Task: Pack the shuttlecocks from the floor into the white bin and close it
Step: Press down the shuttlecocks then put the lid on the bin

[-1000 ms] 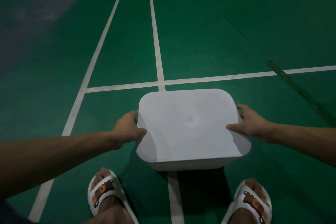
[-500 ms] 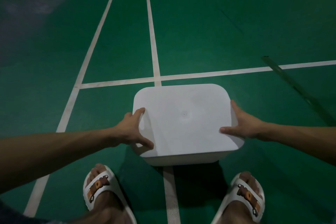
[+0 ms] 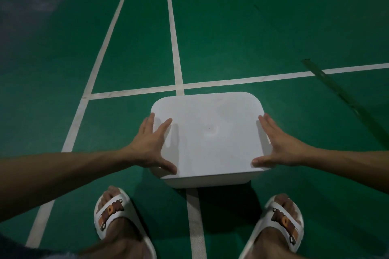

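Upright on the floor [image 3: 252,27], the bin [image 3: 208,182] is lidded [image 3: 207,134], contents hidden; left hand [image 3: 150,145] and right hand [image 3: 275,146] press flat, fingers spread.

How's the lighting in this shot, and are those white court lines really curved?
Head view: dim overall; the white bin is brightest; the left hand and right hand cast soft finger shadows on it; the court lines bow from wide-angle distortion, likely straight.

White bin [image 3: 207,139]: lid looks like smooth matt plastic, faint circular moulding mark at centre. Floor [image 3: 263,27]: green court surface, smooth, slight sheen, painted white lines. Sandals [image 3: 113,214]: white, rubbery, matt, printed straps.
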